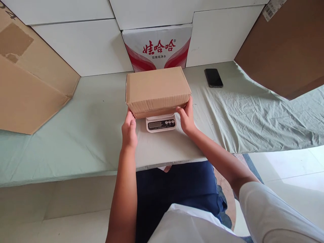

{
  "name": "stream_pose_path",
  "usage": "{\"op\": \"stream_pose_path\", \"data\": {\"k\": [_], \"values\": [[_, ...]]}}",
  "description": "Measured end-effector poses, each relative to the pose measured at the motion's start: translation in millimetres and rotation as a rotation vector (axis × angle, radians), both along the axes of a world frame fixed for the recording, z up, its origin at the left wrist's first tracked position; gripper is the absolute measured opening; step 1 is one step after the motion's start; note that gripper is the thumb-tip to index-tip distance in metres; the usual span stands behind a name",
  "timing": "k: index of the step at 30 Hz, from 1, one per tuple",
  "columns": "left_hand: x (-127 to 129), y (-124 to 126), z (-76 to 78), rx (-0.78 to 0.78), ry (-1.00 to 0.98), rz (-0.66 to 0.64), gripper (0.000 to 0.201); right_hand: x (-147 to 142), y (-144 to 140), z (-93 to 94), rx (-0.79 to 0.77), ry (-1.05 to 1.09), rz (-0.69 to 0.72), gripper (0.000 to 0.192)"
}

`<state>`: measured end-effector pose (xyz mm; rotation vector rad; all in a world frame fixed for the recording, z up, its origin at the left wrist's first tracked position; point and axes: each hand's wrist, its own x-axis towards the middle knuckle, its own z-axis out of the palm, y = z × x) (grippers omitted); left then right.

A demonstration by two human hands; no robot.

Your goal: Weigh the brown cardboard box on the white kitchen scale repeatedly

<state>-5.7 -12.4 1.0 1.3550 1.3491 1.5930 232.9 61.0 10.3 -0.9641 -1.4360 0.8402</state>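
Observation:
A closed brown cardboard box (158,87) is held between my two hands over a small white digital scale (161,124). My left hand (129,130) grips the box's lower left corner, its fingers partly hidden beneath. At the lower right corner, my right hand (186,115) is closed on the box, thumb against the front face. The scale's display and buttons show in front of the box; its weighing plate is mostly covered. Whether the box rests on the plate or is held just above it, I cannot tell.
A black phone (214,78) lies on the green tablecloth (96,135) to the right. Behind stands a white and red printed carton (159,47) against white panels (81,47). Large cardboard pieces flank the table, one at left (32,77) and one at right (283,50).

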Motion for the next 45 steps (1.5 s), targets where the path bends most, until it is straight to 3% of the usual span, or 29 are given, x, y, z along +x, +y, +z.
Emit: {"op": "stream_pose_path", "data": {"k": [19,26,36,45], "values": [[-1.8,1.9,-0.4,0.084,0.031,-0.077,0.076,1.8,7.7,-8.6,0.022,0.059,0.023,0.058],[-3.1,2.4,-0.4,0.118,-0.052,0.043,0.079,13.5,12.0,-3.8,0.086,0.101,-0.012,0.067],[0.3,1.9,2.1,0.026,-0.004,0.023,0.079,10.6,10.2,-2.2,-0.005,0.152,0.024,0.062],[1.2,1.7,4.3,0.036,-0.021,0.025,0.083,10.9,8.4,5.6,-0.029,0.163,0.036,0.055]]}}
